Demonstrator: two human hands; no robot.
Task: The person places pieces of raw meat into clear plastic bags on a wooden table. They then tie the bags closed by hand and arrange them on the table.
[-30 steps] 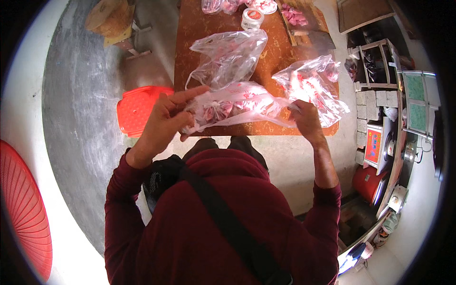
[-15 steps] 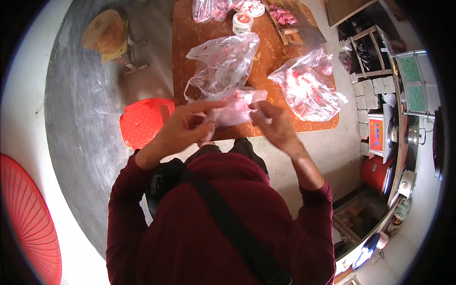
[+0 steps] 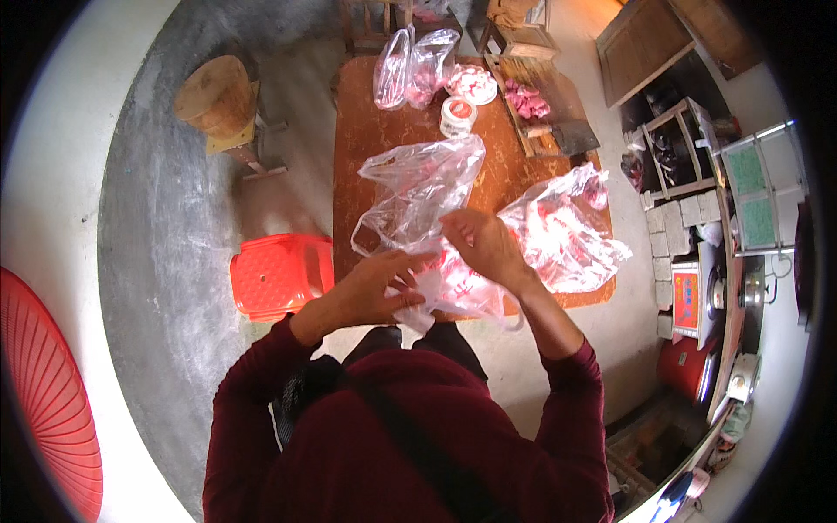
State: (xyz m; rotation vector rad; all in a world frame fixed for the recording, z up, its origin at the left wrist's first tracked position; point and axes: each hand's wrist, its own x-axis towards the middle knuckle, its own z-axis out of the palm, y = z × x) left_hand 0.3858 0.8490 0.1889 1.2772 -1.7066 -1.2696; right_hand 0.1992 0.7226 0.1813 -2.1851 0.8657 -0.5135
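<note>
A thin clear plastic bag with red print (image 3: 466, 289) hangs at the table's near edge, in front of my body. My left hand (image 3: 375, 288) is at its left side, with thumb and fingers closing on a whitish fold of the film. Over the bag's upper part, my right hand (image 3: 488, 248) is bent inward with its fingers curled; what they hold, if anything, is hidden. Just beyond lies a crumpled clear plastic bag (image 3: 418, 187). To the right, another clear bag (image 3: 567, 235) with pinkish contents shines in strong light.
On the brown table (image 3: 357, 131) stand a white tub (image 3: 458, 116), a plate of pale pieces (image 3: 472, 84) and filled bags (image 3: 432, 70). A cleaver (image 3: 575, 137) and pink meat (image 3: 527, 100) lie on a wooden board. A red stool (image 3: 281, 275) stands left.
The view has tilted up, showing more of the table's far end. My right hand has moved inward, nearer my left. The printed bag hangs more spread out beneath my hands.
</note>
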